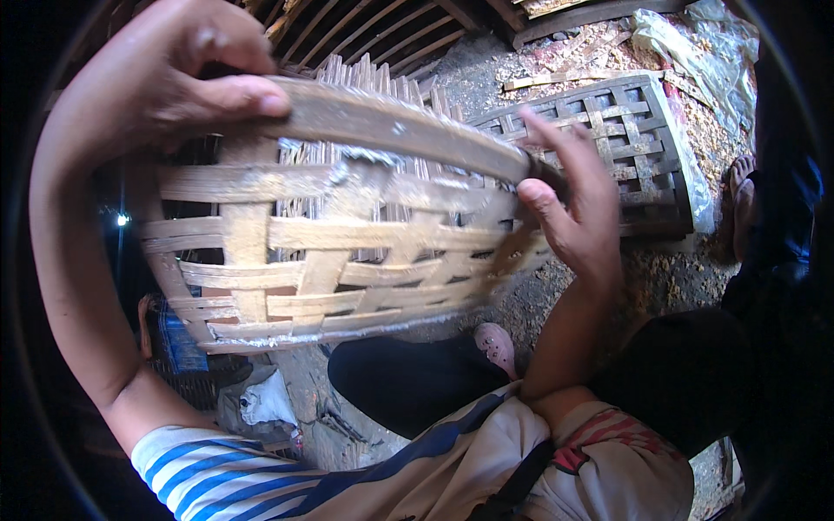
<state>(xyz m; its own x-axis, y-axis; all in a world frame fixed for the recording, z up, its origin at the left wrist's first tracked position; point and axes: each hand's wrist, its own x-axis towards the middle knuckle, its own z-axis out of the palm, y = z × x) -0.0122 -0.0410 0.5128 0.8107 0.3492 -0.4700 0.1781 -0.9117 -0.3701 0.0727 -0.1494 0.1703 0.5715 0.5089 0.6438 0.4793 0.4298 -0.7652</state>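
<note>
A woven bamboo tray (321,233) with a thick rim is held up, tilted, in front of me, with white residue stuck along its edges. My left hand (213,82) grips the rim at the upper left, thumb pressed along it and the other fingers curled. At the right end of the same rim is my right hand (578,195), its thumb on the near side and its fingers on the far side, somewhat blurred. Part of that grip is hidden. Beyond it, a second woven bamboo tray (638,130) lies on the ground.
Upright bamboo slats (373,76) stand behind the held tray. Crumpled clear plastic sheeting (695,52) and a loose bamboo strip (556,80) lie among shavings at the upper right. Another person's bare foot (744,204) is at the right. A white plastic bag (269,401) sits at the lower left.
</note>
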